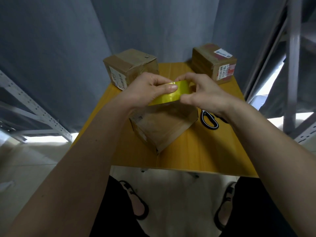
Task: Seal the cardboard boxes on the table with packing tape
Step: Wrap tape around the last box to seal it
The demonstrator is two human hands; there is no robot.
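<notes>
Packing tape roll (166, 93), yellow, held up over the middle of the desk (196, 151), just above the nearest cardboard box (162, 125). Gripped from both sides: left hand (148, 89) curled round the left edge, thumb laid flat across the roll's outer face; right hand (200, 93) pinching the right edge, fingers (186, 77) bent over the top and thumb pressed low against the side. No loose tape end visible from this angle.

Nearest cardboard box sitting turned at an angle on the yellow desk, one corner pointing toward the near edge, top face glossy with clear tape. Second cardboard box (131, 67) at the far left corner of the desk, flaps creased, white label on its front side. Third cardboard box (215, 60) at the far right corner, white label on top and a printed sticker down one side. All three well apart from each other.

Black-handled scissors (209, 119) lying flat on the desk just beside the nearest box, on its right, partly hidden under the right wrist.

Grey curtain (68, 57) behind the desk, metal shelving uprights (292, 65) at either side. Sandalled feet (136, 200) on pale floor below.
</notes>
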